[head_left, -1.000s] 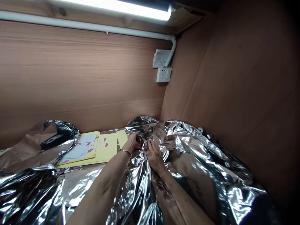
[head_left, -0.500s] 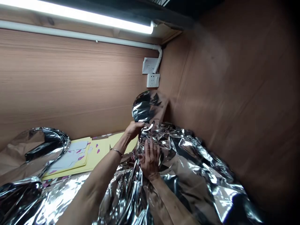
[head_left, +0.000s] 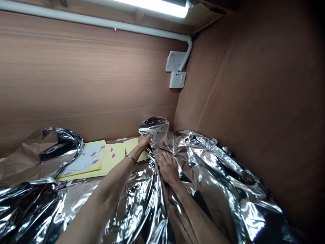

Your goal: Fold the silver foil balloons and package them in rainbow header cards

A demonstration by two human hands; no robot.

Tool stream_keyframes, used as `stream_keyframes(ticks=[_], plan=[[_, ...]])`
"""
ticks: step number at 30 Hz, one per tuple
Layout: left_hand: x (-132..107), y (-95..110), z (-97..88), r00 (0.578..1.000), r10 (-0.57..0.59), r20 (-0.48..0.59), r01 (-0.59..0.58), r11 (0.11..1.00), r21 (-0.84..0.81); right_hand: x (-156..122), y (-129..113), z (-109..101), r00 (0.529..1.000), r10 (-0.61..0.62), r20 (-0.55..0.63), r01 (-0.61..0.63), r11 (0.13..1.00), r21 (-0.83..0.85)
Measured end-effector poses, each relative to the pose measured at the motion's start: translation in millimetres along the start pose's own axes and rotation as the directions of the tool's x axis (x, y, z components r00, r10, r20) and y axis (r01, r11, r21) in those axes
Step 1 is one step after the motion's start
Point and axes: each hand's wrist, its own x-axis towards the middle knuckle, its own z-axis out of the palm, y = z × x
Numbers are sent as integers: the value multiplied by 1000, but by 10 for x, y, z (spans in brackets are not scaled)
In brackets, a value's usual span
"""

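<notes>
Foil [head_left: 213, 166]: one broad, mirror-bright heap, much creased, spread beneath and around both my hands, out to the right-hand wall and down past my forearms to the near edge of view.

Left hand [head_left: 144, 141]: fingers curled closed on a gather of the foil; fingertips hidden in the folds. Just beyond my knuckles a rounded lobe of the same material stands up near the back wall [head_left: 88, 84]; below my grip the folds run down toward me in long pleats. Thin bracelet [head_left: 131, 158] on this wrist.

Right hand [head_left: 167, 166]: just right of the left and nearer to me, apart from it; palm down, fingers extended and unclenched, lying on the foil. The material shows on every side of these fingers.

Yellow sheets [head_left: 116, 161]: several, overlapping, marked in purple, left of my left hand; white paper [head_left: 88, 157] on the uppermost.

Loop [head_left: 73, 142]: shiny, curved, at far left, beside the sheets; whether it joins the heap under my hands I cannot tell.

Fixtures: socket [head_left: 177, 79] near the corner, papers [head_left: 174, 61] just above it, pipe [head_left: 76, 21] along the wall, lit tube [head_left: 162, 6] overhead.
</notes>
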Motion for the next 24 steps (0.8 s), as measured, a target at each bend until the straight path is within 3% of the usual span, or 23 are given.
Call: stream_keyframes(ticks=[3,5,6,8,9,11,15,20,24], plan=[[-374,-64,-115,991,137,-4,-134,976,173,11,2,5,998,33,44,-32,999,-38],[-762,-179,-258,953,276,129,-303,893,333,18,9,5,997,38,69,-35,998,-49],[-965,-251,-345,885,347,312,-461,751,473,21,14,5,996,40,79,-35,998,-52],[-1314,-400,-532,750,328,575,-660,431,615,25,27,6,995,43,93,-38,998,-55],[-1439,-470,-622,715,270,645,-699,297,651,27,34,7,994,46,98,-41,998,-56],[-1576,-590,-778,726,158,669,-687,180,704,28,51,10,993,48,106,-41,997,-61],[-1576,-732,-963,740,46,671,-670,135,730,27,87,1,992,34,117,-24,996,-88],[-1607,-763,-1024,746,83,661,-666,110,738,22,132,-12,993,36,112,-19,989,-149],[-1651,-785,-1062,730,181,659,-680,106,725,39,185,36,992,35,121,-12,981,-191]])
